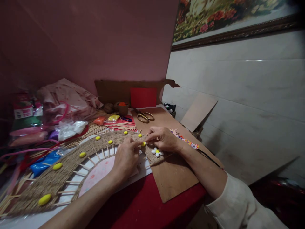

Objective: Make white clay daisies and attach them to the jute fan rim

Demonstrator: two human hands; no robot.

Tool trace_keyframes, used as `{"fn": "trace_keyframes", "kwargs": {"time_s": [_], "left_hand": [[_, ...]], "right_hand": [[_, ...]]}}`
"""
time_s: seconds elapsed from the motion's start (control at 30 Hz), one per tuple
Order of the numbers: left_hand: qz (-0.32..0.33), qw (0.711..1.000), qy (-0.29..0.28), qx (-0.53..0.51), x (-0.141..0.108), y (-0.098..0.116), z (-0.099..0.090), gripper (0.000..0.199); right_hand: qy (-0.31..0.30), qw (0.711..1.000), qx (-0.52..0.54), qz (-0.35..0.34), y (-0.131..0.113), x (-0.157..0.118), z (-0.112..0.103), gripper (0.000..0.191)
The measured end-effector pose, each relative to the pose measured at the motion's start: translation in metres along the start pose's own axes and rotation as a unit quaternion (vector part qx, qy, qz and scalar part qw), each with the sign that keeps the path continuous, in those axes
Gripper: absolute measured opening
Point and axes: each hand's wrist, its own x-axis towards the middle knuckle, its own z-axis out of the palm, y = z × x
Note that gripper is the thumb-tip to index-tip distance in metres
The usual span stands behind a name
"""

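Note:
A curved band woven of brown twine (92, 149) over thin sticks lies across the table, dotted with several yellow clay discs (82, 155). Near its right end sits a flower of white petals (157, 153) with a yellow centre. My left hand (126, 157) rests on the band, its fingers curled and the index fingertip at a yellow disc (143, 144). From the right, my right hand (163, 139) meets the same disc, fingers drawn together in a pinch. Whatever lies between the fingertips of either hand is hidden or too small to make out.
Gold-handled scissors (144, 117) lie on a brown board (176, 181) behind my hands. Bags of white clay (72, 129), yellow clay (113, 118) and blue clay (45, 163) lie to the left among loose sticks. A red cloth (133, 206) covers the table's front edge.

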Motion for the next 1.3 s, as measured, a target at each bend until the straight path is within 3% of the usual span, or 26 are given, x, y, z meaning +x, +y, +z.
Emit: {"fn": "trace_keyframes", "kwargs": {"time_s": [0.27,0.47,0.67,1.3], "left_hand": [[0.002,1.0,-0.009,0.009,0.001,0.0,0.0,0.033],[0.002,1.0,-0.007,0.015,0.0,0.001,-0.001,0.033],[-0.007,1.0,-0.012,0.007,0.0,0.002,-0.001,0.033],[0.001,1.0,-0.014,0.021,0.0,0.002,-0.002,0.031]], "right_hand": [[0.001,1.0,-0.018,-0.003,-0.002,0.0,0.0,0.016],[0.012,0.998,-0.047,0.032,-0.004,0.0,-0.007,0.01],[0.003,0.998,-0.04,0.043,-0.003,0.001,0.001,0.005],[-0.016,0.999,-0.038,0.007,-0.003,-0.001,-0.005,0.03]]}}
